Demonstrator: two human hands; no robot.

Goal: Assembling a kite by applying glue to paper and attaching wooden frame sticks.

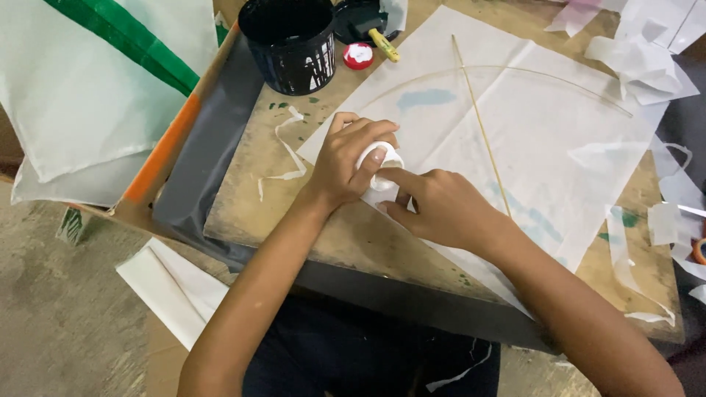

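Near edge of wooden surface [346, 242]: left hand [349, 158] has its grip closed around a small white tape roll [384, 163], fingers curled over it. Right hand [441, 209] touches the roll from the side, forefinger extended along it; grip not clenched, holds nothing. The roll sits at the corner of a white paper sheet [544, 125], which carries a straight thin stick [482, 125] crossed by a bowed one. Farther back: black pot [290, 44], open, contents dark, white drips down its wall. Beside it a red-and-white cap [358, 56].
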